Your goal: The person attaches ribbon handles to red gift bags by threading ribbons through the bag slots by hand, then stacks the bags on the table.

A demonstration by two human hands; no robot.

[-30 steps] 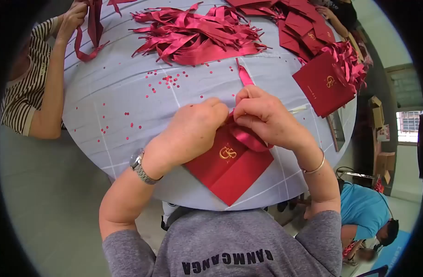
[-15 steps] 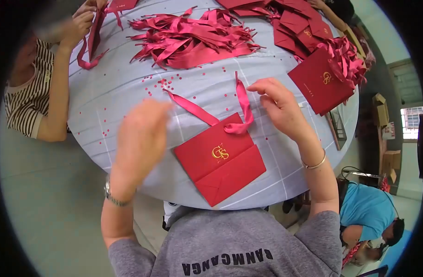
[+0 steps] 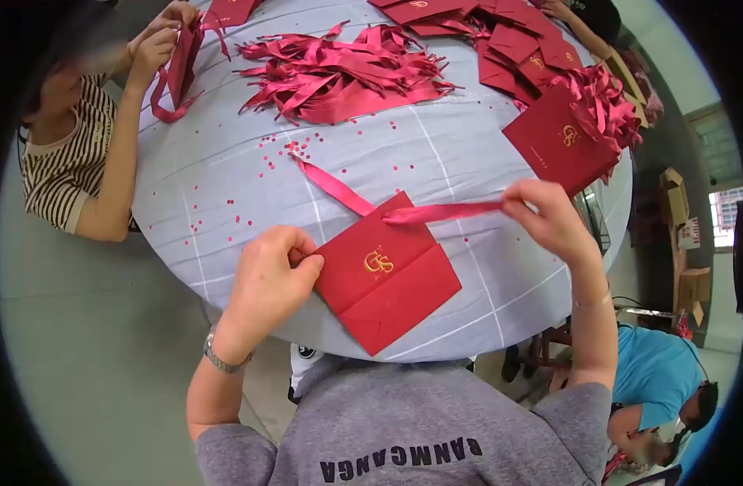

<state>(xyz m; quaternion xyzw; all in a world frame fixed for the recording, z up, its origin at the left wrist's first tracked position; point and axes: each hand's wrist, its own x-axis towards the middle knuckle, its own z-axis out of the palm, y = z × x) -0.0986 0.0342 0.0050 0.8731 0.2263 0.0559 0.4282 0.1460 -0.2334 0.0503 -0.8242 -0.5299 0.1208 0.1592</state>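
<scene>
A flat red paper bag [image 3: 392, 279] with a gold logo lies on the table near its front edge. My left hand [image 3: 276, 274] pinches the bag's left corner between thumb and fingers. Two ends of red ribbon come out at the bag's upper edge. One ribbon end [image 3: 333, 187] lies loose toward the upper left. My right hand [image 3: 550, 215] grips the tip of the other ribbon end [image 3: 452, 212], which is drawn out toward the right above the cloth.
Loose red ribbons [image 3: 347, 73] lie heaped at the table's far side. Small red dots dot the cloth [image 3: 250, 174]. Stacked red bags [image 3: 554, 142] lie at the right, more behind them. A person in stripes [image 3: 84, 154] handles a bag at the left; another person's hand is at the far right.
Both hands left the bag's ribbon, then my left hand came down onto the bag's left corner. My right hand took one ribbon end and drew it to the right.
</scene>
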